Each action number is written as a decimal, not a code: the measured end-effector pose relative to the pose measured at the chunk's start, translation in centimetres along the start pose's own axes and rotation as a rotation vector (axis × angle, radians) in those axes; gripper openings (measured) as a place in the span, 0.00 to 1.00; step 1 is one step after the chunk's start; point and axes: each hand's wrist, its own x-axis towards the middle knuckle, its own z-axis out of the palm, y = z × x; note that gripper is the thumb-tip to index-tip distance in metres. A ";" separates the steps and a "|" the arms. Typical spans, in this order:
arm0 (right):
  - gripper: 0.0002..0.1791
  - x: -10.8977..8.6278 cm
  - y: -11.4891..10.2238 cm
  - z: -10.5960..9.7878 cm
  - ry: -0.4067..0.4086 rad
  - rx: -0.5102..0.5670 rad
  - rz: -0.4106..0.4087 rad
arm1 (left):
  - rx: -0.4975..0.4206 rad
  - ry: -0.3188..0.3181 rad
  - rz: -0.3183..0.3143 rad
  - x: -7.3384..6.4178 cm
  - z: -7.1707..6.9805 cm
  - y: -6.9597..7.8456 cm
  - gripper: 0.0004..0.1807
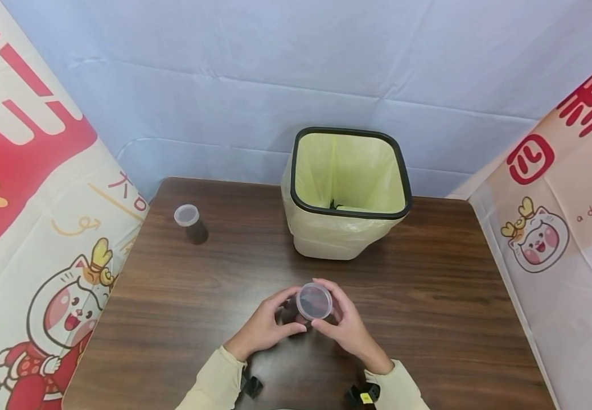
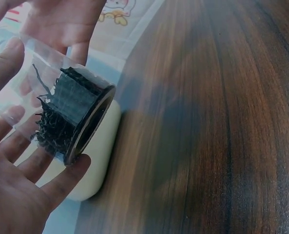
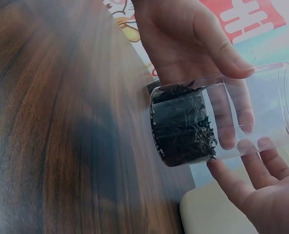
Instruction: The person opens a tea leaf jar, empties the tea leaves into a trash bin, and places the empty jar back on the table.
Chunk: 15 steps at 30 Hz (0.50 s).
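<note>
Both hands hold a clear plastic jar [image 1: 314, 302] above the table, in front of the bin. Its round translucent lid faces up toward the head camera. Dark, dry, twisted shreds that look like tea leaves [image 3: 202, 131] fill the bottom part of the jar. My left hand [image 1: 267, 324] curves round the jar's left side, thumb toward me. From the right, my right hand [image 1: 346, 326] grips it with thumb and fingers near the lid. In the left wrist view the jar's base [image 2: 93, 124] is tilted toward the camera's right.
A second lidded jar [image 1: 196, 231] with dark contents stands at the table's back left. Behind the hands, a pale bin [image 1: 327, 247] with a black rim and yellowish liner stands at the back edge. Printed cloths [image 1: 60, 307] border the brown table [image 1: 429, 319].
</note>
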 end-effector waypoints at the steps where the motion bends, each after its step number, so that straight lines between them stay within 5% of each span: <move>1: 0.38 0.0 0.0 0.0 -0.002 -0.001 -0.001 | 0.002 -0.002 0.003 0.0 0.1 -0.3 0.35; 8: 0.43 -0.1 -0.1 -0.1 -0.002 -0.015 0.017 | 0.029 0.001 0.007 0.0 0.6 -2.8 0.38; 15: 0.52 0.0 0.0 0.1 0.039 -0.038 0.024 | 0.024 -0.004 0.020 0.1 0.7 -3.3 0.37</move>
